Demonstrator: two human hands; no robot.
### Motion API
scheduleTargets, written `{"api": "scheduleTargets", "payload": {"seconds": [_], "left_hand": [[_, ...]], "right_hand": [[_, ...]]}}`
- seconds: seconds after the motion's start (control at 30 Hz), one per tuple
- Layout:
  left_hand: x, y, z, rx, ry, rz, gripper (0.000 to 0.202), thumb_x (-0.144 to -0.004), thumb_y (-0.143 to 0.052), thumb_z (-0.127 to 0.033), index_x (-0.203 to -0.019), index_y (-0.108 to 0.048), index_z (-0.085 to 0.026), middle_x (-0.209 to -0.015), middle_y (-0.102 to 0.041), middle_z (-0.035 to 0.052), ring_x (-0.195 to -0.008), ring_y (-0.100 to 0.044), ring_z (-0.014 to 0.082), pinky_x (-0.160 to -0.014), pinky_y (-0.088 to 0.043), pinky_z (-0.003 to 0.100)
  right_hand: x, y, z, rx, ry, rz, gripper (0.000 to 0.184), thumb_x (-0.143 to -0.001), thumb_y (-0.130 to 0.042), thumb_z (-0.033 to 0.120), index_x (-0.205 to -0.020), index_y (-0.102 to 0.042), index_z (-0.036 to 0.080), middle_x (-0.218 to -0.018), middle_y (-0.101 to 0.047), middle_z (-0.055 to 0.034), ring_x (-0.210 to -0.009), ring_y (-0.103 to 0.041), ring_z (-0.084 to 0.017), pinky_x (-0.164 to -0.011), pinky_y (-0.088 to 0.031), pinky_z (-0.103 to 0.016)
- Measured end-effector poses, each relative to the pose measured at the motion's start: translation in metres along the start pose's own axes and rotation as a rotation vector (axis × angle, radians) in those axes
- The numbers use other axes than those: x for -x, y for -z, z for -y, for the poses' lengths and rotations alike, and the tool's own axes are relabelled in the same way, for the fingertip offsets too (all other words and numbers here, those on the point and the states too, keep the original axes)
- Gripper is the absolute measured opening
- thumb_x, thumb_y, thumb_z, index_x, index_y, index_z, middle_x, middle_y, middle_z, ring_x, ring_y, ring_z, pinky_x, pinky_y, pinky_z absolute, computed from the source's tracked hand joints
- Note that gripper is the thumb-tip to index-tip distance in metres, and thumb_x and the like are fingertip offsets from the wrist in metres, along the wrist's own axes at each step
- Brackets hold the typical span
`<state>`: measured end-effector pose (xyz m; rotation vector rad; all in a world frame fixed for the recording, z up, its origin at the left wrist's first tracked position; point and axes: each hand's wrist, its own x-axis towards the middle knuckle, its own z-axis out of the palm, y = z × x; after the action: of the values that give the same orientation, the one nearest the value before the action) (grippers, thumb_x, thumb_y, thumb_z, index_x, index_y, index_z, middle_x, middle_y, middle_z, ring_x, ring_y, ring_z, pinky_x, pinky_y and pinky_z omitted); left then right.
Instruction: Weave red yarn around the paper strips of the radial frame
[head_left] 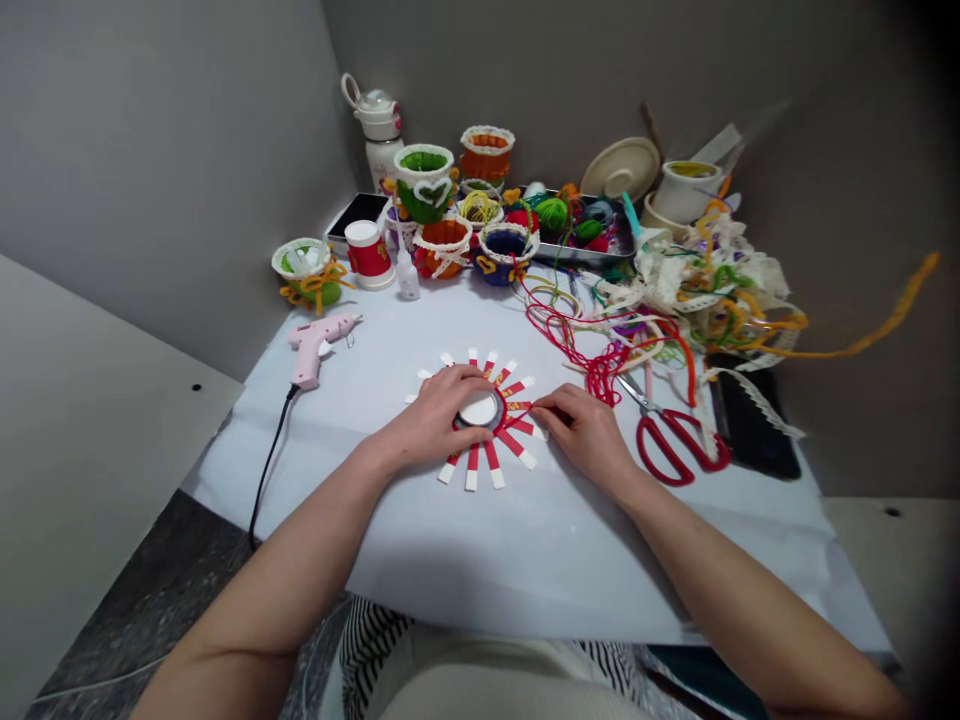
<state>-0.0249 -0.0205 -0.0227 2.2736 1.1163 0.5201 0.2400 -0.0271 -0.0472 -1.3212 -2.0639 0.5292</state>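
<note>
Head view shows your cut paper cup (487, 420) flattened mid-desk, red strips fanned like rays so each is reachable. Your left hand (439, 415) presses its white base to stop sliding; your right hand (581, 425) pinches one strip with its fingers. Scissors (675, 440) lie just right, glue gun (319, 345) parked left.

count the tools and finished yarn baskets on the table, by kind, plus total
Pink glue gun: 1
Red-handled scissors: 1
White glue bottle: 1
Yarn-wrapped baskets with lace rims (green, orange, orange, blue, small green): 5
Total: 8
Left hand rests on the cut paper cup; right hand pinches one strip.
</note>
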Motion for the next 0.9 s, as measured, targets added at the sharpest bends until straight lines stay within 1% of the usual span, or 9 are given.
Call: {"api": "scheduleTargets", "payload": {"seconds": [0.07,0.13,0.2,0.33,0.4,0.5,0.67,0.77,0.9], "left_hand": [[-0.001,-0.002,-0.003,-0.033,0.048,-0.034,0.050,-0.089,-0.075,-0.038,-0.134,-0.056,-0.025,-0.136,-0.058,0.0123,-0.129,-0.051,0.0325,-0.108,-0.042,0.053],[-0.003,-0.001,-0.005,-0.028,0.053,-0.039,0.044,-0.091,-0.073,-0.032,-0.131,-0.057,-0.026,-0.132,-0.061,0.0100,-0.127,-0.053,0.0315,-0.108,-0.042,0.053],[-0.003,0.003,-0.004,0.002,0.019,-0.020,0.042,-0.092,-0.069,-0.023,-0.132,-0.055,-0.026,-0.134,-0.063,0.0088,-0.129,-0.053,0.0302,-0.111,-0.039,0.052],[-0.002,0.006,0.003,0.028,-0.024,0.043,0.049,-0.092,-0.057,-0.008,-0.136,-0.053,-0.028,-0.141,-0.062,0.0074,-0.134,-0.053,0.0276,-0.114,-0.037,0.052],[0.000,0.005,0.006,0.029,-0.025,0.066,0.051,-0.092,-0.054,-0.007,-0.137,-0.053,-0.029,-0.142,-0.062,0.0069,-0.134,-0.054,0.0272,-0.114,-0.038,0.052],[0.000,0.002,0.010,0.037,-0.026,0.066,0.052,-0.092,-0.055,-0.008,-0.139,-0.053,-0.030,-0.143,-0.062,0.0069,-0.133,-0.055,0.0272,-0.113,-0.039,0.053],[0.000,0.004,0.008,0.056,-0.017,0.075,0.051,-0.091,-0.055,-0.009,-0.139,-0.054,-0.028,-0.144,-0.061,0.0070,-0.134,-0.055,0.0259,-0.113,-0.040,0.051],[-0.001,0.005,0.006,0.058,-0.012,0.083,0.051,-0.091,-0.055,-0.010,-0.139,-0.054,-0.029,-0.144,-0.061,0.0064,-0.135,-0.054,0.0260,-0.114,-0.040,0.051],[-0.001,0.006,0.007,0.063,-0.008,0.086,0.051,-0.091,-0.055,-0.011,-0.139,-0.055,-0.029,-0.144,-0.061,0.0073,-0.134,-0.055,0.0270,-0.113,-0.041,0.052]], "right_hand": [[0.000,0.001,0.001,-0.017,0.004,0.003,0.017,-0.098,-0.063,0.030,-0.087,-0.073,0.021,-0.081,-0.067,-0.0054,-0.078,-0.065,-0.021,-0.070,-0.050,-0.034],[0.002,0.003,0.002,-0.057,0.021,0.011,0.017,-0.099,-0.062,0.031,-0.090,-0.074,0.022,-0.084,-0.068,-0.0060,-0.080,-0.066,-0.022,-0.071,-0.052,-0.035],[0.007,0.006,0.005,-0.099,0.054,0.016,0.015,-0.100,-0.061,0.030,-0.095,-0.074,0.023,-0.088,-0.069,-0.0065,-0.081,-0.066,-0.021,-0.071,-0.054,-0.035],[0.026,0.012,0.014,-0.077,0.156,0.020,0.018,-0.102,-0.056,0.022,-0.104,-0.074,0.023,-0.094,-0.068,-0.0083,-0.085,-0.066,-0.021,-0.072,-0.056,-0.035],[0.039,0.014,0.019,-0.031,0.196,0.028,0.022,-0.102,-0.053,0.018,-0.107,-0.073,0.023,-0.094,-0.068,-0.0093,-0.086,-0.066,-0.022,-0.074,-0.056,-0.036],[0.058,0.015,0.024,0.065,0.268,0.038,0.026,-0.102,-0.050,0.014,-0.112,-0.072,0.022,-0.094,-0.069,-0.0105,-0.085,-0.064,-0.022,-0.072,-0.055,-0.037],[0.081,0.014,0.025,0.208,0.406,0.127,0.027,-0.101,-0.049,0.010,-0.115,-0.071,0.019,-0.095,-0.071,-0.0123,-0.081,-0.059,-0.023,-0.069,-0.052,-0.037],[0.079,0.016,0.020,0.257,0.369,0.112,0.026,-0.101,-0.049,0.011,-0.113,-0.072,0.017,-0.094,-0.070,-0.0132,-0.082,-0.059,-0.024,-0.070,-0.053,-0.038],[0.053,0.022,0.011,0.216,0.240,0.075,0.025,-0.103,-0.049,0.016,-0.105,-0.074,0.020,-0.092,-0.068,-0.0114,-0.084,-0.062,-0.024,-0.072,-0.053,-0.038]]}}
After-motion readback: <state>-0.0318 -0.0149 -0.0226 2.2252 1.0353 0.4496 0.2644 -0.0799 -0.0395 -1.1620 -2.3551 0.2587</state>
